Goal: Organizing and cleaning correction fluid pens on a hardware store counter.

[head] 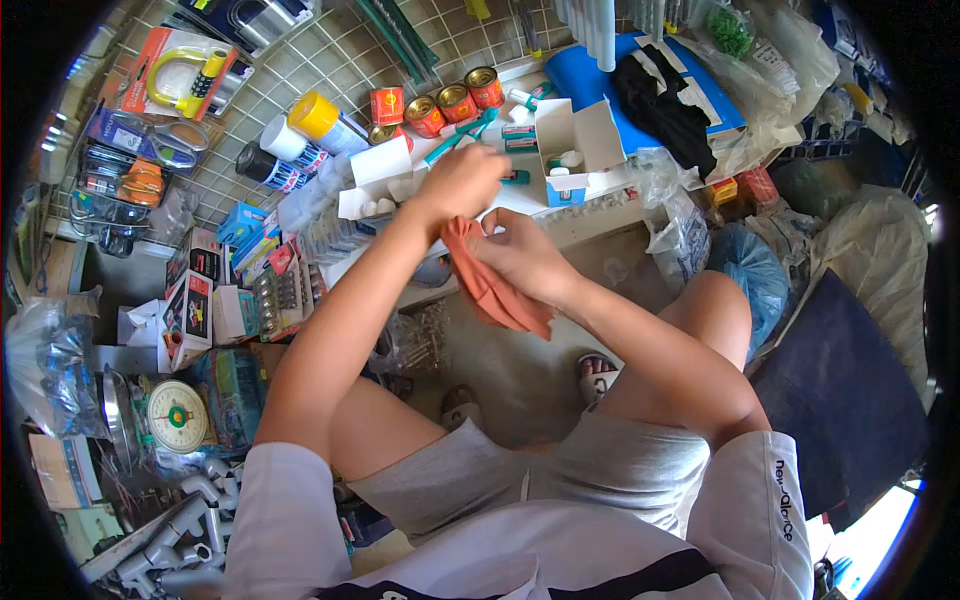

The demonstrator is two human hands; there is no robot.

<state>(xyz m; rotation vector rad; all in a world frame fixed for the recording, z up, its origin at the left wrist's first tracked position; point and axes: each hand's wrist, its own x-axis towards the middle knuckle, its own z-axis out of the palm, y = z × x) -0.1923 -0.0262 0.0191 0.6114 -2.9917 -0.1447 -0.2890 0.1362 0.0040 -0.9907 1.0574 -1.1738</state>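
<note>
My right hand (525, 251) grips a crumpled orange-red cloth (499, 289), whose loose end hangs down over the floor. The cloth's upper end lies against my left wrist. Just above, my left hand (465, 184) is bent with its fingers curled down, and whether they hold anything is hidden. Around it on the white surface lie several small teal-and-white tubes (519, 133). To its left is an open white carton (379, 169) with small white pieces at its front. To its right stands another open carton (570, 142) holding small white-capped containers.
Red tins (455, 103) and spray cans (319, 120) stand along a wire grid. A black cloth (664, 105) lies on a blue item (585, 71). Boxes, a dial scale (178, 416) and grey pipe fittings (180, 536) crowd the left; plastic bags (750, 277) crowd the right.
</note>
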